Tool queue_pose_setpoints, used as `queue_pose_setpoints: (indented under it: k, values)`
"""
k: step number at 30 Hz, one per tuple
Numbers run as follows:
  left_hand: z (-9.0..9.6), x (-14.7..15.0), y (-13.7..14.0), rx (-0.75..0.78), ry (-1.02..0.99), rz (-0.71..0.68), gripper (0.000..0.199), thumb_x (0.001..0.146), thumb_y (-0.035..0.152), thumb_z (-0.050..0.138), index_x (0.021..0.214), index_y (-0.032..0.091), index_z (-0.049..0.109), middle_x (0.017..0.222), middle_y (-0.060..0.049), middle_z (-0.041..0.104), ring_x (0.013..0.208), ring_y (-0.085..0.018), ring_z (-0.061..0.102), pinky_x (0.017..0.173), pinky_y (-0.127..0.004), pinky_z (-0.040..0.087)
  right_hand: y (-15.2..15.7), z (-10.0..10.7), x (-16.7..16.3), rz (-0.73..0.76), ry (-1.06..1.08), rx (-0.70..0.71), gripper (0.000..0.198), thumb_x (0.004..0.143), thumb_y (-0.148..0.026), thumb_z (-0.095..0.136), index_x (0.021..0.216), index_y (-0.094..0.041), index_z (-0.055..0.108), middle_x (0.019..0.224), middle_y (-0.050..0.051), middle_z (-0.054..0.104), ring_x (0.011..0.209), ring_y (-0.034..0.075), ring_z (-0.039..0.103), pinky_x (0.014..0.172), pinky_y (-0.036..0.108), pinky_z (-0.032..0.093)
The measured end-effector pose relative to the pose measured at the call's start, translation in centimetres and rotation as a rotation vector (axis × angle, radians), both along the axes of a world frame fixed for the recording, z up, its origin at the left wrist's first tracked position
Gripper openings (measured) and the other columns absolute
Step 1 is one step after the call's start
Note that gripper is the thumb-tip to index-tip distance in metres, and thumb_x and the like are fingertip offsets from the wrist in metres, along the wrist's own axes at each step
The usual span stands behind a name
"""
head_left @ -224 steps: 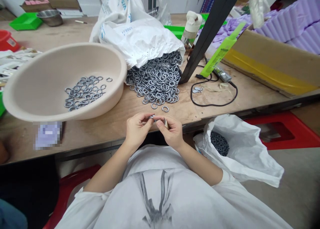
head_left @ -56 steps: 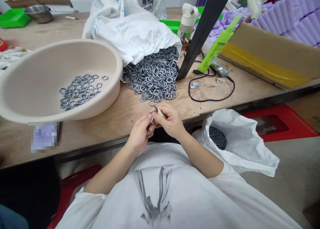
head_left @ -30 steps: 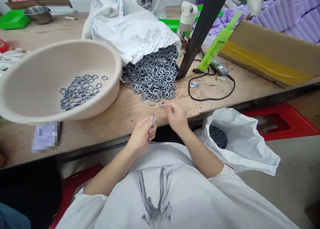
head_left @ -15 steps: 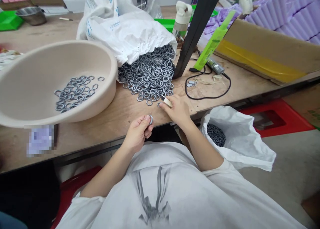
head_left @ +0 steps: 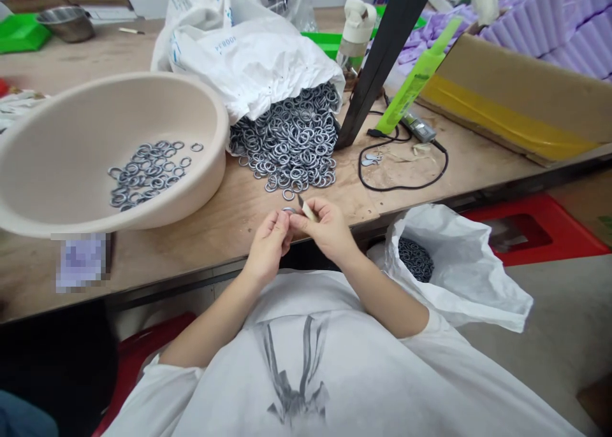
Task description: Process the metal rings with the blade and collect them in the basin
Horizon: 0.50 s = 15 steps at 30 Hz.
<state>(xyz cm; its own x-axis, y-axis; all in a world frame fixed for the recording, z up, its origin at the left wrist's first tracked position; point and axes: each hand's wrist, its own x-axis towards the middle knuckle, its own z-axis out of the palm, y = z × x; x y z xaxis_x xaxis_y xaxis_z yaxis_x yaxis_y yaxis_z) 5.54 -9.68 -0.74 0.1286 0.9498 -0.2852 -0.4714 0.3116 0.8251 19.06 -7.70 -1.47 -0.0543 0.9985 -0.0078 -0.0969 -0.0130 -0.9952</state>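
Note:
My left hand [head_left: 268, 244] is closed, pinching grey rings [head_left: 289, 210] between thumb and fingers; how many is hidden. My right hand [head_left: 331, 232] touches it from the right, fingertips at the rings. Within its curled fingers sits a small knife [head_left: 308, 210] with a pale handle, its dark pointed blade sticking up to the left. Just beyond both hands lies a heap of grey rings [head_left: 287, 150], spilling from a white sack [head_left: 258, 61] onto the wooden table. To the left, a large beige basin [head_left: 157, 106] holds a smaller cluster of similar rings [head_left: 148, 176].
A dark post [head_left: 377, 67] rises behind the heap. Right of it are a black cable [head_left: 401, 188], a green strip [head_left: 411, 83] and a cardboard box [head_left: 507, 99] of purple pieces. Below the table edge, a white bag [head_left: 459, 278] holds dark rings. A bottle [head_left: 356, 32] stands behind.
My right hand has moved left from the heap's near edge to meet my left hand, keeping the knife. The loose ring by its fingertips no longer shows on the table.

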Motion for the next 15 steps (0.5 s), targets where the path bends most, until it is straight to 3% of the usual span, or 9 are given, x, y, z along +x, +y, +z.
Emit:
queue_pose_setpoints:
  k: [4, 7, 11, 15]
  values:
    - [-0.4, 0.2, -0.3, 0.089, 0.010, 0.026, 0.045, 0.069, 0.055, 0.084, 0.073, 0.017, 0.059, 0.059, 0.006, 0.043, 0.049, -0.005, 0.034, 0.041, -0.015, 0.027, -1.1, 0.2, -1.2, 0.059, 0.094, -0.012, 0.051, 0.062, -0.062, 0.083, 0.076, -0.021, 0.056, 0.069, -0.004, 0.063, 0.062, 0.013, 0.060, 0.061, 0.028, 0.054]
    - [-0.3, -0.3, -0.5, 0.096, 0.025, -0.078, 0.049, 0.069, 0.058, 0.082, 0.068, 0.017, 0.056, 0.055, 0.006, 0.039, 0.047, -0.005, 0.030, 0.040, -0.016, 0.023, -0.8, 0.4, -0.7, 0.130, 0.094, 0.035, 0.052, 0.062, -0.062, 0.084, 0.087, -0.021, 0.062, 0.081, -0.001, 0.067, 0.070, 0.014, 0.062, 0.067, 0.028, 0.055]
    - [0.2, -0.7, -0.7, 0.089, 0.024, -0.204, 0.050, 0.075, 0.058, 0.076, 0.063, 0.016, 0.051, 0.053, 0.006, 0.034, 0.044, -0.004, 0.026, 0.040, -0.017, 0.018, -0.5, 0.4, 0.3, 0.113, -0.008, 0.114, 0.049, 0.076, -0.068, 0.071, 0.080, -0.021, 0.060, 0.070, -0.002, 0.059, 0.065, 0.013, 0.055, 0.064, 0.027, 0.049]
    - [1.0, -0.8, -0.6, 0.043, -0.012, -0.189, 0.049, 0.079, 0.055, 0.073, 0.061, 0.017, 0.047, 0.052, 0.006, 0.033, 0.042, -0.004, 0.024, 0.039, -0.017, 0.018, -1.3, 0.7, 0.9, 0.117, -0.250, 0.298, 0.051, 0.092, -0.068, 0.051, 0.076, -0.020, 0.056, 0.066, -0.002, 0.051, 0.061, 0.012, 0.046, 0.060, 0.027, 0.039]
